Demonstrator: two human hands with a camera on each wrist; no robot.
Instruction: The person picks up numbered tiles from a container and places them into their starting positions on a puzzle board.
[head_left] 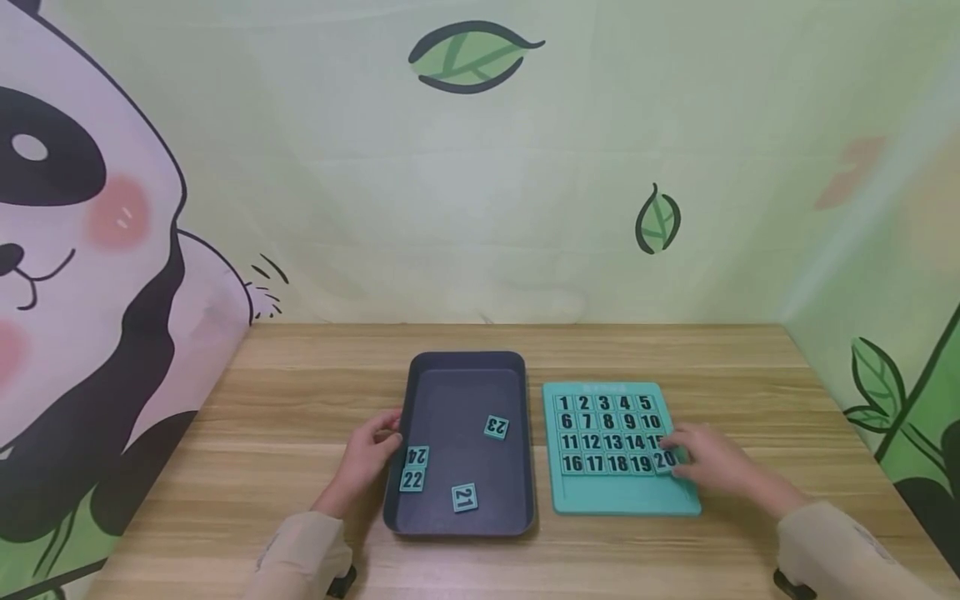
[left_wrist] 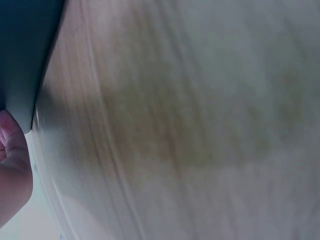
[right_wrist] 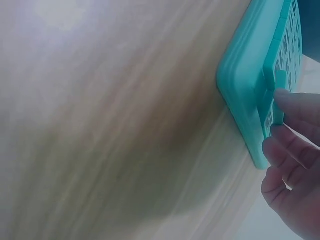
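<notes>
My right hand (head_left: 708, 462) pinches a number tile marked 20 (head_left: 664, 461), which sits tilted at the right end of the fourth row on a turquoise number board (head_left: 622, 496). In the right wrist view the thumb and a finger grip the tile's edges, partly raised above the board. Rows of tiles from 1 to 19 lie on the board, with a bare strip below them. At the left rim of a dark tray (head_left: 472, 387), my left hand (head_left: 363, 458) holds the side wall with bent fingers, some of them hidden.
Inside the tray lie the loose tiles 23 (head_left: 496, 427), 24 (head_left: 417, 457), 22 (head_left: 412, 479) and 21 (head_left: 464, 497). Tray and board stand side by side on a wooden table (head_left: 300, 358). A printed cloth (head_left: 337, 167) with a panda and leaves hangs behind.
</notes>
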